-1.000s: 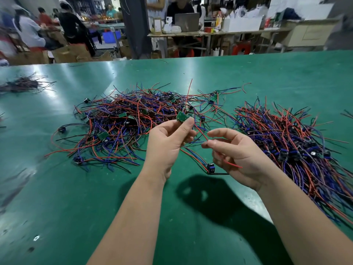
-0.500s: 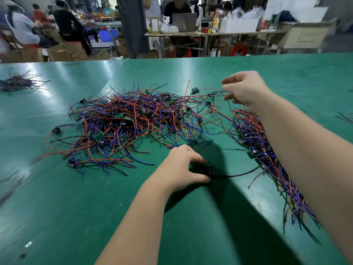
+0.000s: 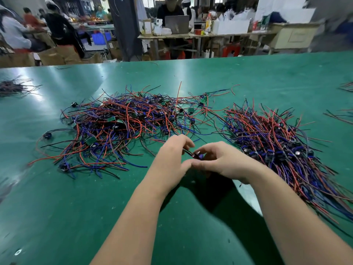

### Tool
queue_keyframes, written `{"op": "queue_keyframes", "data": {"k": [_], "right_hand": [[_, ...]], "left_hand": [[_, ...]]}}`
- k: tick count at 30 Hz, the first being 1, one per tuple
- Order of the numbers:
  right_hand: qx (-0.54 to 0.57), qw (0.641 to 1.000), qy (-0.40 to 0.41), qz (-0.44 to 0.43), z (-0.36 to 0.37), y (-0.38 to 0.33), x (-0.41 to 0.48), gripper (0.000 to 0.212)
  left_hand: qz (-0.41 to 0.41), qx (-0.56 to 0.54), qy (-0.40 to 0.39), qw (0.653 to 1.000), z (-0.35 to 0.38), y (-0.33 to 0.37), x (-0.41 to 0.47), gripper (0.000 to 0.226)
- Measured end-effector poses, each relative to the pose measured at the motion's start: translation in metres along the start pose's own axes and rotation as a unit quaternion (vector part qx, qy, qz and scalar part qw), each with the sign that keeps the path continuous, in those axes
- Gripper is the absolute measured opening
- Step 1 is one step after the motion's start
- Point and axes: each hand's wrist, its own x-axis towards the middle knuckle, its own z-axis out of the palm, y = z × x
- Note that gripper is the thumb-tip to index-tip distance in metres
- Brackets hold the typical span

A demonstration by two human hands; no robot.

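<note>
green table (image 3: 57, 207) first, and on it the landmark: a tangle (image 3: 124, 127) of red, blue and black wires with small boards caught in it. just off the tangle's near right edge, toward the person, both hands meet above the table. between them is the part (image 3: 197, 155), a small dark blue-and-black component with a thin lead (image 3: 186, 151) running off it. the left hand (image 3: 170, 157) has its fingers curled, forefinger and thumb pinching the lead close to the part. the right hand (image 3: 223, 161) curls round the part's other side, fingertips closed on it, thumb tip touching the left thumb. how much lead trails below is hidden by the palms. right of the tangle, apart from it, lies a heap (image 3: 277, 146) of like pieces laid more in line. beyond the tangle, past the table's far edge, people (image 3: 168, 14) sit at benches (image 3: 191, 34). the part looks light, its body stiff, the lead limp and springy, the joint between them likely the weak spot. better to grip the body than tug the lead, which could snag in the tangle.
</note>
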Motion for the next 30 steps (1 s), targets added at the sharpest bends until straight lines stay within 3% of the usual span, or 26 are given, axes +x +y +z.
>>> {"op": "queue_keyframes", "data": {"k": [2,6,9,12,17,24,27,30], "right_hand": [[0.104,0.993,0.049,-0.037,0.003,-0.002,-0.003,0.018],[0.355,0.928,0.103,-0.056,0.009,-0.01,-0.007,0.012],[0.447,0.888,0.095,-0.047,0.007,-0.014,-0.008,0.021],[0.477,0.875,0.061,-0.052,0.003,-0.016,-0.011,0.034],[0.493,0.867,0.028,-0.064,0.007,-0.018,-0.012,0.036],[0.482,0.875,0.004,-0.037,0.01,-0.017,-0.011,0.026],[0.47,0.883,0.007,-0.012,0.013,-0.017,-0.009,0.025],[0.476,0.875,0.09,0.0,0.013,-0.018,-0.005,0.024]], "left_hand": [[0.02,-0.033,0.079,0.996,-0.002,0.002,0.001,0.047],[-0.004,-0.094,0.213,0.972,-0.006,0.007,0.001,0.064],[-0.041,-0.121,0.246,0.961,-0.008,0.009,0.001,0.049],[-0.084,-0.196,0.223,0.951,-0.01,0.011,0.004,0.014],[-0.128,-0.375,0.147,0.906,-0.009,0.022,0.005,0.027],[-0.174,-0.543,0.153,0.807,-0.009,0.026,0.008,0.04],[-0.15,-0.536,0.185,0.81,-0.009,0.027,0.007,0.042],[-0.147,-0.521,0.198,0.817,-0.011,0.026,0.007,0.051]]}}
